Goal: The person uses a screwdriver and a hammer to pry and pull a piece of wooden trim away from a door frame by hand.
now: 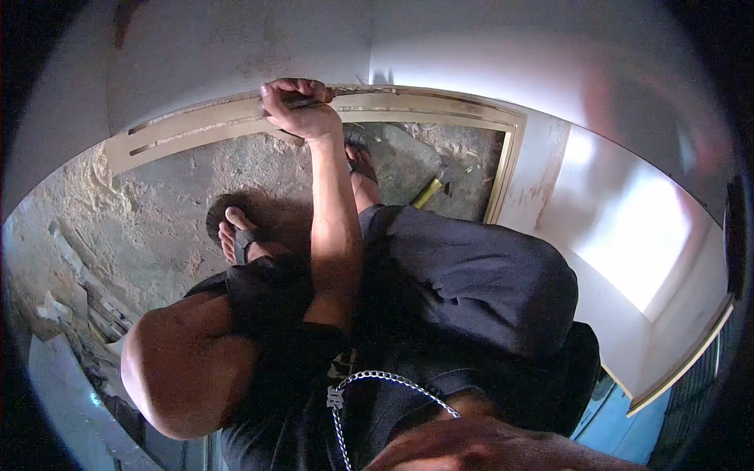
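My left hand (298,108) is closed around the dark handle of a hand tool with a slim metal shank (361,92). The shank points right and lies along the far edge of a pale wooden frame (440,108). Its tip is too small to make out, so I cannot tell whether it is a chisel or a screwdriver. Long narrow slots run through the left end of the frame, just left of my hand. My right hand is out of the picture.
A yellow-handled tool (427,193), like a hammer, lies on the floor inside the frame. Shavings (110,192) cover the floor at left, near offcuts (94,306). My sandaled feet (239,235) stand by the frame. A white panel (597,204) rises at right.
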A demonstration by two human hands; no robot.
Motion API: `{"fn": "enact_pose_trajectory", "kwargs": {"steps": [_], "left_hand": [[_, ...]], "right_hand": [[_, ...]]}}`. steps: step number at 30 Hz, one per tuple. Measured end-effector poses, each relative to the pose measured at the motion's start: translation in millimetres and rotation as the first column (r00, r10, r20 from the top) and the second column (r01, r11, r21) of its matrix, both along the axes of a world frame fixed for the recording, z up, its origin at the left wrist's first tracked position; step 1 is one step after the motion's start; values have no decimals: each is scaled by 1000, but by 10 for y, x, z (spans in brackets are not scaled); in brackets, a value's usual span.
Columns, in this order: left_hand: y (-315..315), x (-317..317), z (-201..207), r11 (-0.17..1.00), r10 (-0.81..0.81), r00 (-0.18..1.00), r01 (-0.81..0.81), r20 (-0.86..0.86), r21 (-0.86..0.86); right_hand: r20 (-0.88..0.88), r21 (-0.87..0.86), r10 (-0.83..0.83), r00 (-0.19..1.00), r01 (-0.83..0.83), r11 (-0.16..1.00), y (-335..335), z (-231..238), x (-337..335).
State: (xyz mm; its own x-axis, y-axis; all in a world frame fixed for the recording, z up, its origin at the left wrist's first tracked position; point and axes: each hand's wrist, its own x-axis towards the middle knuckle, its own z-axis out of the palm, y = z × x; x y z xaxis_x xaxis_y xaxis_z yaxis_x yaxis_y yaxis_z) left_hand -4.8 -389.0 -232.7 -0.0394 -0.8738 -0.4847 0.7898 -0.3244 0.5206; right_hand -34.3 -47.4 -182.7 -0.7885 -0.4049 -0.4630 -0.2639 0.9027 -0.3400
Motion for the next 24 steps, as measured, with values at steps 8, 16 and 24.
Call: {"fn": "enact_pose_trajectory", "kwargs": {"steps": [8, 16, 24], "left_hand": [[78, -43, -27, 1000, -17, 997, 17, 73, -4], [36, 38, -269, 995, 32, 995, -41, 95, 88], [-65, -3, -294, 981, 60, 994, -76, 93, 181]], "right_hand": [[-88, 24, -119, 989, 122, 992, 227, -13, 100], [-103, 41, -137, 985, 142, 989, 353, 97, 168], [-25, -59, -72, 997, 71, 996, 336, 562, 158]]}}
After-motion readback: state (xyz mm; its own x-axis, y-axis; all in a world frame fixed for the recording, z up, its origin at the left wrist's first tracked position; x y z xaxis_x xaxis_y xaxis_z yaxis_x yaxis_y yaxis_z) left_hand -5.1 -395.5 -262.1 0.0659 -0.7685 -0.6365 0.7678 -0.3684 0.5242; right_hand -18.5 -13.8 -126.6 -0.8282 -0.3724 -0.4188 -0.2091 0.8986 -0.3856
